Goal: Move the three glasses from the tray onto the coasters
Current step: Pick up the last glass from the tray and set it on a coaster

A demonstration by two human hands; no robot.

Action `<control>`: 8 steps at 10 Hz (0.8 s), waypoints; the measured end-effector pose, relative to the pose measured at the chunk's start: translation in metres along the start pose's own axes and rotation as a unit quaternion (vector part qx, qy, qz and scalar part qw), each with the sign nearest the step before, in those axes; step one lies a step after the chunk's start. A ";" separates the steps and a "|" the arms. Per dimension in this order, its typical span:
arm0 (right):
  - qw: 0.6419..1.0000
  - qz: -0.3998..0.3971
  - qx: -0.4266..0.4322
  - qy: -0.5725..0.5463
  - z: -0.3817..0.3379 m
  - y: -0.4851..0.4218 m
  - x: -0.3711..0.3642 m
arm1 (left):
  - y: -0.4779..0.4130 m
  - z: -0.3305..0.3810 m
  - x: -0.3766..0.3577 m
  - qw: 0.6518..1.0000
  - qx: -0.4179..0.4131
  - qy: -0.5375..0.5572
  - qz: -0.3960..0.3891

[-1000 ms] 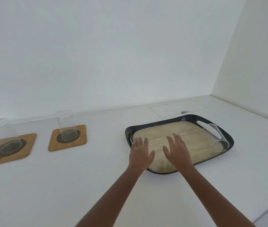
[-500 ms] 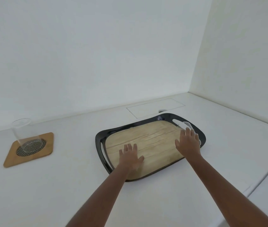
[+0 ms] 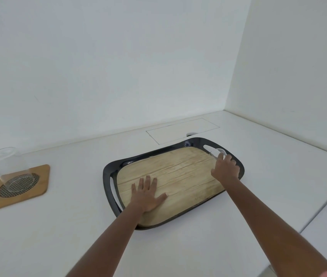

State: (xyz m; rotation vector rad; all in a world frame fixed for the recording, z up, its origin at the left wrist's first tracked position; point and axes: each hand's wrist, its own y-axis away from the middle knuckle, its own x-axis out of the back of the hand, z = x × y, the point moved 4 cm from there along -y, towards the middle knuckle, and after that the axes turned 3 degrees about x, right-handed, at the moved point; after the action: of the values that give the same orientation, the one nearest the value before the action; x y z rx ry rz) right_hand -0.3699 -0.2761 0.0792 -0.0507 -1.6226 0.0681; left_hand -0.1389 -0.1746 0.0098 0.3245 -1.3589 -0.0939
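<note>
A black tray with a wood-look floor lies in the middle of the white counter. At its right end a clear glass lies on its side, mostly hidden under my right hand, whose fingers curl over it. My left hand rests flat, fingers spread, on the tray's near-left part. At the far left another clear glass stands on a wooden coaster with a dark mesh centre.
A white wall runs along the back and another closes the right side. A rectangular flush panel sits in the counter just behind the tray. The counter's edge drops away at the lower right.
My view has swung right, so the leftmost coaster and its glass left the frame. My right hand went from the tray's middle to the lying glass and closed over it. The left hand stayed flat.
</note>
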 end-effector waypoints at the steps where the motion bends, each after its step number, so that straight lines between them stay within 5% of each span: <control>1: 1.000 -0.020 -0.016 -0.014 0.000 -0.008 0.000 | -0.002 -0.002 0.001 1.000 -0.005 0.000 0.009; 6: 0.995 -0.057 -0.057 -0.060 0.003 -0.019 0.001 | -0.002 -0.001 0.003 1.000 -0.008 0.025 0.013; 8: 0.977 -0.033 0.003 -0.211 -0.025 -0.017 0.007 | 0.000 -0.007 0.009 0.996 -0.002 0.086 0.008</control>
State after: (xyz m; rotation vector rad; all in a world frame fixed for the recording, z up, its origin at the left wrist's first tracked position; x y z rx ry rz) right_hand -0.3449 -0.2917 0.0892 0.0238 -2.0480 0.0331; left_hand -0.1308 -0.1752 0.0169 0.3112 -1.1894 -0.0536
